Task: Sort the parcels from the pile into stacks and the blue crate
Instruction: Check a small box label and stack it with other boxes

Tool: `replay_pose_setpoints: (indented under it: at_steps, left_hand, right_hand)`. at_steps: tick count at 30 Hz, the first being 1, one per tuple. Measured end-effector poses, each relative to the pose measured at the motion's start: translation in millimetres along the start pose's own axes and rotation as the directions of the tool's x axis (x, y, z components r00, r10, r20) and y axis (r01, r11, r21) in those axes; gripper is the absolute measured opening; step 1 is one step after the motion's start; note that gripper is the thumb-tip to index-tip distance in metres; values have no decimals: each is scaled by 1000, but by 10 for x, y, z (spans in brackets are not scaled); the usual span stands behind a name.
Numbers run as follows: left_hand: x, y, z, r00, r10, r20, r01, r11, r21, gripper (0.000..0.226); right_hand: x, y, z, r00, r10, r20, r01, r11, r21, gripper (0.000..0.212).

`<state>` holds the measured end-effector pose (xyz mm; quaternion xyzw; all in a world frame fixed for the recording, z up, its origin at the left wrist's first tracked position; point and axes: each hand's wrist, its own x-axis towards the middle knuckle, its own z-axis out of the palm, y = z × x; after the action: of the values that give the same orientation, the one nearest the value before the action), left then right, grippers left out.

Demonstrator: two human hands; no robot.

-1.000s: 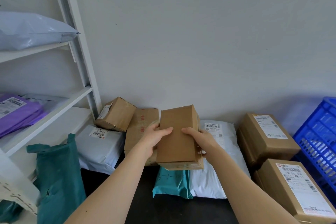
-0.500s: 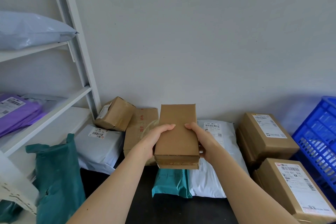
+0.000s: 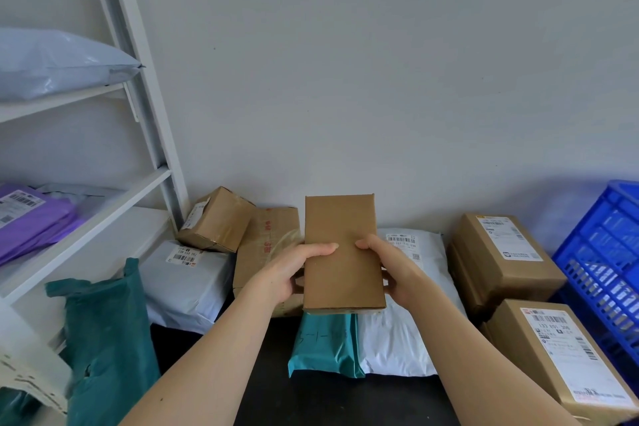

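Left hand: grips the left long edge of the held box. The thumb lies flat across the broad face and the fingers are hidden behind the box.
Right hand: grips the right long edge. The thumb tip rests on the face, just apart from the left thumb, and the fingers curl under the box.
Blue crate: stands at the far right by the wall, with pale parcels showing through its slotted side.
Stacks: a labelled carton sits on another by the wall, and a nearer labelled carton lies just in front of them.
Pile: a white mailer lies beneath the hands, and its left edge is overlapped by a teal mailer. To the left is a grey mailer bearing a small tilted carton. A red-printed carton leans against the wall behind the left hand.
Held box: plain brown cardboard, long and narrow, with no label showing. It is held above the pile, its long axis pointing away from the person.
Shelf rack: white, on the left, holding a purple mailer. A teal bag leans at its foot.
Change: half a second ago the box's near end showed as a thicker band. Now the broad face is turned more squarely to the camera and that band is thin. Both grips are unchanged.
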<state>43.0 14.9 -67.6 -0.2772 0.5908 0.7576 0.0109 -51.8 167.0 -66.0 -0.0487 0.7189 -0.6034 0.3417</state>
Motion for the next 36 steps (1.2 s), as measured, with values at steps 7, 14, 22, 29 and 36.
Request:
replay_pose_setpoints:
  at_steps: [7,14,22,29,36]
  left_hand:
    - [50,2,3,992,124,-9,-122,983,136,53]
    - [10,61,-40,984,113,136,-103,992,-74,52]
    - [140,86,-83,1000,11,22,-5,964,-266,43]
    - [180,85,3,996,80,-34,-87,952,-295,25]
    - [179,133,97,993,95,-68,-113,931,-347,16]
  right_hand:
    - [-41,-52,-12,997,-77,26,79,993,-93,41]
    - [-52,-48,-31,994,-80,79,86,993,-77,45]
    - [-25,-90,15,998,-44,48,40,996,81,59]
    - [-17,-124,157,994,-99,-56,100,995,24,28]
    - [-27,-155,265,976,-139,-170,146,989,29,67]
